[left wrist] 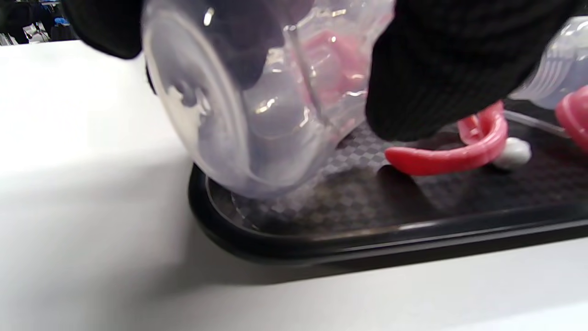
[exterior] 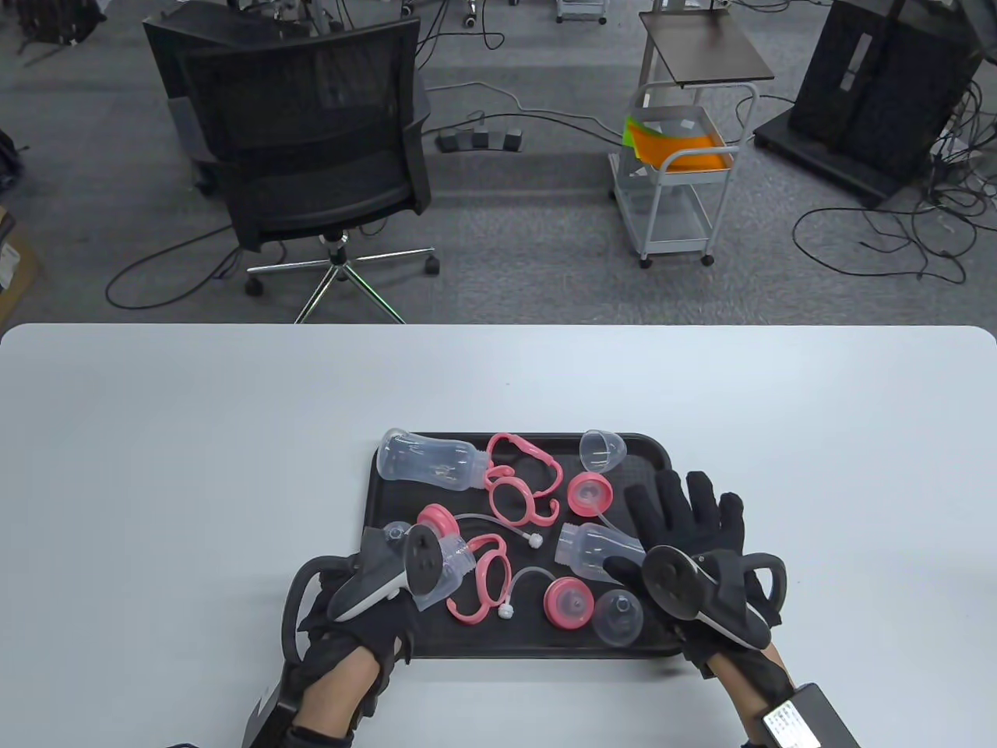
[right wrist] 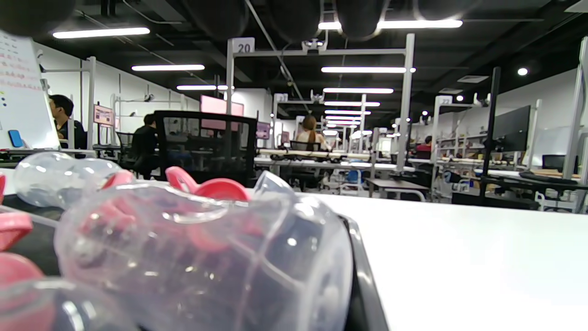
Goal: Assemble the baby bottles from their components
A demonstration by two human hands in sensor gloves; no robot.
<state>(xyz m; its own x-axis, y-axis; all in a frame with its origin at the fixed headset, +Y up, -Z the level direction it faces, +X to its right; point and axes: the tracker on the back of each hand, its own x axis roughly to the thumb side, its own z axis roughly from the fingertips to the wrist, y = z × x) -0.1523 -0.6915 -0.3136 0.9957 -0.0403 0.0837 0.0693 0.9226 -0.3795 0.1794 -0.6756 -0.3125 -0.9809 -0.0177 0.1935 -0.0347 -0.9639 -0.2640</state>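
A black tray (exterior: 389,662) holds loose baby bottle parts. My left hand (exterior: 366,623) grips a clear bottle (exterior: 448,562) at the tray's front left; in the left wrist view the bottle (left wrist: 239,101) is tilted with its base low over the tray corner (left wrist: 367,239), gloved fingers (left wrist: 427,78) around it. My right hand (exterior: 685,522) is open with spread fingers over the base end of a second clear bottle (exterior: 588,545), which lies on its side; whether it touches is unclear. That bottle (right wrist: 206,257) fills the foreground of the right wrist view.
On the tray also lie a third clear bottle (exterior: 428,461), pink handle rings (exterior: 522,475) (exterior: 483,580), pink collars (exterior: 590,495) (exterior: 568,601), clear caps (exterior: 602,449) (exterior: 618,617) and straws with white weights (exterior: 506,612). White table (exterior: 195,467) surrounds the tray.
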